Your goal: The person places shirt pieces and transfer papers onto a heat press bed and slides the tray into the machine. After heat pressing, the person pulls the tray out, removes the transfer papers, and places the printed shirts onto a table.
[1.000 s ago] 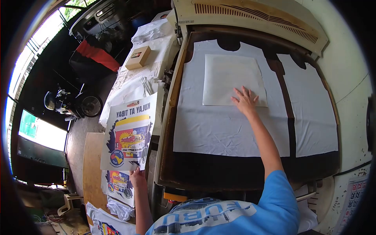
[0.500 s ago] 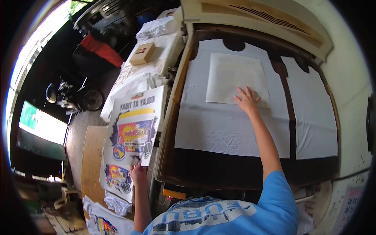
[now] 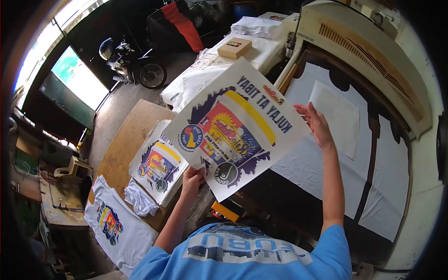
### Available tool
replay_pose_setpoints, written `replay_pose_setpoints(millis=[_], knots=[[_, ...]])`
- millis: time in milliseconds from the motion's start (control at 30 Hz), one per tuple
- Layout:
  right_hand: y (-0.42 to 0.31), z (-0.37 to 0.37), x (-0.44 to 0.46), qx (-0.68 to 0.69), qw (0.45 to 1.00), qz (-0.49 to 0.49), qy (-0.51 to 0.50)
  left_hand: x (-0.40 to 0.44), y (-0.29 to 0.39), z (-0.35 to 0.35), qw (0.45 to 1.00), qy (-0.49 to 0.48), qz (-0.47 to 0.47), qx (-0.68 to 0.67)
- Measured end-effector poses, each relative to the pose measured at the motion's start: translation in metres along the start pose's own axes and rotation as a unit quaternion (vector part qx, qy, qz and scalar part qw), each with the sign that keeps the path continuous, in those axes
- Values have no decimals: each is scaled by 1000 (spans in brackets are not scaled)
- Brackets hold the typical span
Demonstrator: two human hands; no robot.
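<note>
My left hand (image 3: pixel 192 181) pinches the lower left edge of a large printed sheet (image 3: pixel 233 135) with mirrored lettering. The sheet is tilted and held up in front of me. Close to its right corner is my right hand (image 3: pixel 315 122), fingers apart, above the press bed; whether it touches the sheet I cannot tell. White fabric pieces (image 3: pixel 308 172) lie flat on the dark press bed, with a blank white sheet (image 3: pixel 343 126) on the larger piece. A stack of similar printed sheets (image 3: pixel 158 165) lies left of my left hand.
The raised press cover (image 3: pixel 364 60) stands behind the bed. A cardboard box (image 3: pixel 234 48) sits on the white-covered table (image 3: pixel 186 91). On the wooden table (image 3: pixel 140 116) are a crumpled white cloth (image 3: pixel 141 199) and a printed white shirt (image 3: pixel 123 233). A motorcycle (image 3: pixel 133 65) stands farther back.
The printed sheet has moved right and is turned, with my left hand still on it. My right hand has lifted off the blank sheet toward the printed one. The view has swung left.
</note>
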State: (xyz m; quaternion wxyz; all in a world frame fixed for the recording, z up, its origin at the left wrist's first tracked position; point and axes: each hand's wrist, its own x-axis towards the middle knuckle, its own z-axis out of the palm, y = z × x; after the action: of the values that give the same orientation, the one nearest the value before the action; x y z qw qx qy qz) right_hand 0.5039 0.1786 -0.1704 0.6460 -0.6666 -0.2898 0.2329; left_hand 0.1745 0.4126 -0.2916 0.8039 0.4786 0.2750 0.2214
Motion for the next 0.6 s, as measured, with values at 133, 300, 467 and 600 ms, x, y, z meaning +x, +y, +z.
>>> replay_pose_setpoints(millis=[133, 300, 467, 600], knots=[[-27, 28, 10, -57, 997, -22, -43, -6, 10, -16, 999, -18, 11, 42], [-48, 72, 17, -143, 988, -34, -47, -14, 32, -45, 995, -74, 4, 72], [-76, 124, 0, -119, 992, -52, -7, -15, 36, -87, 997, 0, 36, 74], [-87, 171, -32, -112, 992, -62, 7, -12, 54, -130, 980, 83, 96, 156]])
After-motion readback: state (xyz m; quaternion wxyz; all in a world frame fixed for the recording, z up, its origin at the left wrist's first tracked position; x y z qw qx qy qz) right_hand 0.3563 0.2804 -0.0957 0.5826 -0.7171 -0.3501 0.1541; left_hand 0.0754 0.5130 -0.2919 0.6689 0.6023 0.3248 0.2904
